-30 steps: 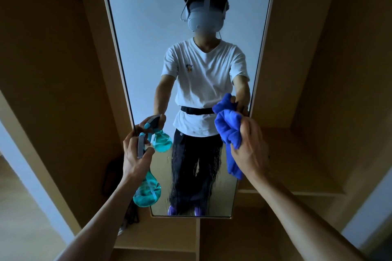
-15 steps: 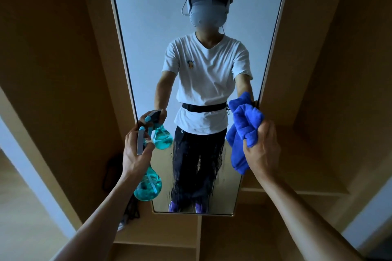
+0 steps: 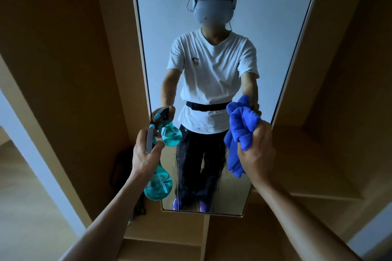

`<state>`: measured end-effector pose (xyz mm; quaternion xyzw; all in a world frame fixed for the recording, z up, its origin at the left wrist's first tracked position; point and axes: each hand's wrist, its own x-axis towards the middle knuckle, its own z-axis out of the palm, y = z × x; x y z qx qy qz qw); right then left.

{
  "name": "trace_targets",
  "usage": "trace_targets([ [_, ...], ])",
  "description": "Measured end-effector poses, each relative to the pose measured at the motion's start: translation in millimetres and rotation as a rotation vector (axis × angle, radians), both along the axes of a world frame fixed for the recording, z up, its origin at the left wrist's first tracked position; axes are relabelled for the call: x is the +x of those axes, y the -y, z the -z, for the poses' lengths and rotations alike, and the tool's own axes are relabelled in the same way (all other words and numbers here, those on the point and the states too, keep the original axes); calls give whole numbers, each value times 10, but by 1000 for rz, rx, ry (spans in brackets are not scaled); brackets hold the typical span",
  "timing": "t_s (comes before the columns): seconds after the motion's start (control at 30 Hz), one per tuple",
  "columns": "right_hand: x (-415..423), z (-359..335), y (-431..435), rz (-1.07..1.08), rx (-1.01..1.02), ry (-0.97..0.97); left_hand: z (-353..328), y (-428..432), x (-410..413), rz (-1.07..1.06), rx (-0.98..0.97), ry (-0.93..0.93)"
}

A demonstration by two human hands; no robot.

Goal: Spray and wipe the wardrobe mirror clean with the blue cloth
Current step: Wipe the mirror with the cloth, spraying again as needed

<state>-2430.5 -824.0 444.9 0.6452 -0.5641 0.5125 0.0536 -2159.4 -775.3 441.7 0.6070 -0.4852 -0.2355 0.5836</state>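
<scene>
A tall wardrobe mirror (image 3: 169,27) fills the middle of the view and reflects a person in a white shirt. Its lower part is wet with running droplets. My left hand (image 3: 144,154) grips a spray bottle (image 3: 158,186) with a round teal body and grey trigger head, nozzle close to the mirror's lower left edge. My right hand (image 3: 257,152) clutches a bunched blue cloth (image 3: 240,133) pressed against or just off the glass near the right edge at waist height of the reflection.
Wooden wardrobe panels (image 3: 63,70) flank the mirror on both sides. A wooden shelf (image 3: 318,176) sits at the lower right. A dark bag or strap (image 3: 121,167) hangs low at the left beside the mirror. Pale floor shows at far left.
The view has shifted closer and lower on the mirror. My right hand with the cloth moved rightwards toward the mirror's right edge. The left hand still holds the bottle in the same spot.
</scene>
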Motion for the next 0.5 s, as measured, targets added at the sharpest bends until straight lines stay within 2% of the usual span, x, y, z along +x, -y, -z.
trace_targets([
  [0.23,762,55,-22,-43,-130,-182,-60,-67,115,-12,36,29],
  [0.5,1650,-1,-63,-155,-138,-267,-155,-64,217,-36,57,-32],
])
